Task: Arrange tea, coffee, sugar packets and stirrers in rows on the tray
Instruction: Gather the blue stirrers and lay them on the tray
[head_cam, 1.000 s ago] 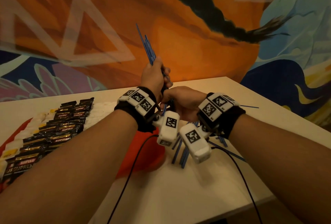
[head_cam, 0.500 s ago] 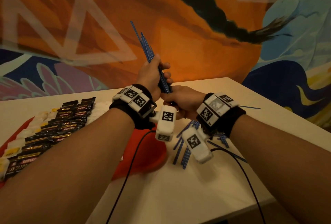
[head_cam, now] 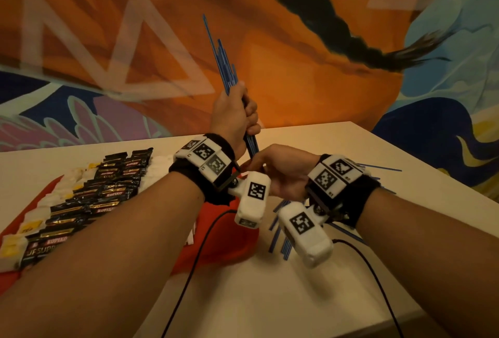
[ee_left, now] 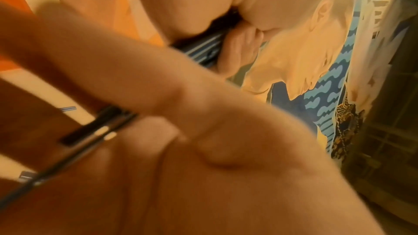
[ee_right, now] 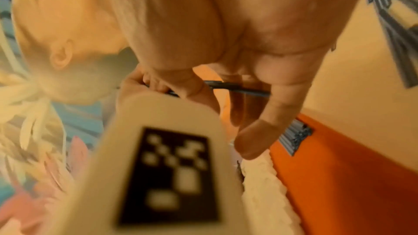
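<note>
Nearest the camera, two forearms crossing a pale table (head_cam: 270, 297), each wrist strapped with a marker-covered camera unit and trailing a black cable. Just under the right wrist, loose blue stirrers (head_cam: 280, 240) scattered on the tabletop, a few more poking out beyond the wristband.

Right hand (head_cam: 280, 167) held low above the table, fingers bent toward the bottom ends of the raised bundle; in the right wrist view thumb and fingertips seem to pinch a thin dark stick, though blur leaves the hold uncertain.

Left hand (head_cam: 235, 116) higher up, fist wrapped firmly round a bundle of blue stirrers (head_cam: 224, 64) — upright, tilted slightly left, tips uneven at the top.

To the left, a red tray (head_cam: 232, 245) already carrying rows: dark coffee sachets (head_cam: 89, 197) down the middle, white sugar packets (head_cam: 40, 210) along the outer side, more white packets on the near side. No stirrers visibly laid in a tray row yet.

Farthest back, a painted mural wall in orange, blue and black.

Step in hand, by the look of it: squaring the bundle before laying it down. Best done with a slightly loosened left grip, bottom ends tapped or pushed flush by the right fingers, then retightened — too loose and sticks slide out onto the table. Worth gathering the scattered ones first, so the whole lot goes into one neat row on the bare red part of the tray.
</note>
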{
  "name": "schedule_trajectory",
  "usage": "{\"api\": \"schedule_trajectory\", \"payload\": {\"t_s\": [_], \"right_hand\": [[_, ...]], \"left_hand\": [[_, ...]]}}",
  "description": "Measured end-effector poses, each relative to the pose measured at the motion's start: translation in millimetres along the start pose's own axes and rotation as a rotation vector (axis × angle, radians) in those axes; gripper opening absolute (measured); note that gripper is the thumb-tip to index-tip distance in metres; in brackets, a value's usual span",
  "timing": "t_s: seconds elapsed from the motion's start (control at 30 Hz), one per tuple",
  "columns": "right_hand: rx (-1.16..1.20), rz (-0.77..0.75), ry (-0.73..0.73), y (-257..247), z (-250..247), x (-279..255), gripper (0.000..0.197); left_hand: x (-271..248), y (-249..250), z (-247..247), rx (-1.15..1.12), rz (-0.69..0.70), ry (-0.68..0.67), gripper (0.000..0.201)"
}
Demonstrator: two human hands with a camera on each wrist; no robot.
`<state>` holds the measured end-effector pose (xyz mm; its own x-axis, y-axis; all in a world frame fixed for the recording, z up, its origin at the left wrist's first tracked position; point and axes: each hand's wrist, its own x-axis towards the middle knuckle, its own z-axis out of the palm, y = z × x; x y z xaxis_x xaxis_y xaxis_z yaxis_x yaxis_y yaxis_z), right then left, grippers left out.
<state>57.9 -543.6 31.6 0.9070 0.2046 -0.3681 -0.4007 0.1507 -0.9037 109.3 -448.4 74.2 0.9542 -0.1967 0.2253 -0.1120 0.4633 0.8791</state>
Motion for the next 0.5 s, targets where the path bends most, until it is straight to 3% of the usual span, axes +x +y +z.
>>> {"api": "schedule_trajectory", "payload": {"t_s": [0.1, 0.23, 0.33, 0.43, 0.5], "right_hand": [[0.064, -0.072, -0.045, -7.7, 12.5, -3.4, 0.030], [0.050, -0.173, -0.105, -7.3, 27.3, -4.8, 0.034], [-0.057, -0.155, -0.136, -7.2, 34.9, -6.2, 0.025], [-0.460, -0.203, -0.016, -22.3, 31.6, -8.4, 0.043], [-0.519, -0.444, 0.152, -43.4, 29.7, -12.1, 0.045]], "left_hand": [[-3.3, -4.2, -4.0, -0.006, -0.014, -0.005, 0.027], [-8.6, -1.8, -11.4, 0.047, -0.004, -0.009, 0.022], [-14.6, 5.2, -20.7, 0.078, 0.004, -0.024, 0.022], [-20.8, 14.7, -37.6, 0.238, 0.033, -0.049, 0.020], [-25.9, 22.0, -51.8, 0.416, 0.062, -0.092, 0.023]]}}
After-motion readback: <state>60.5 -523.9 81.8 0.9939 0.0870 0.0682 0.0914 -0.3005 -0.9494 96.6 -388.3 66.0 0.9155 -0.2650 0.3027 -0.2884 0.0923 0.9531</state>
